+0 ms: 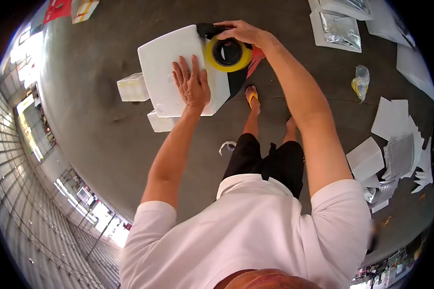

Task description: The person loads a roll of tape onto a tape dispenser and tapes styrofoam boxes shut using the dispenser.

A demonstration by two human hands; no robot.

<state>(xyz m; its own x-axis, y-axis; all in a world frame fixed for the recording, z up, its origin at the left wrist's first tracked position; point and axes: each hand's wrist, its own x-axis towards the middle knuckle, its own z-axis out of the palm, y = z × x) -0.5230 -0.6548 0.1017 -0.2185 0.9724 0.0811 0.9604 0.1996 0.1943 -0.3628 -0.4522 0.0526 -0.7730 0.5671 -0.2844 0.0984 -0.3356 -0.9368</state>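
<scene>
A white foam box (171, 62) stands in front of me, up off the floor on something dark that is mostly hidden. My left hand (192, 85) lies flat on its top, fingers stretched out and slightly spread. At the box's right edge, my right hand (241, 32) is closed over the upper rim of a roll of yellow tape (246, 58) with a dark core. Dark material (206, 31) shows beside the roll at the box's upper corner. Something red (256, 59) shows behind the roll; its kind is partly hidden.
Two smaller white foam boxes, one wrapped with tape (133, 87) and one lower (161, 122), sit left. Foam pieces and foil sheets (399, 149) lie right, with foil-lined foam (340, 31) above. A clear bag (361, 83) and a small roll (231, 145) lie on the floor.
</scene>
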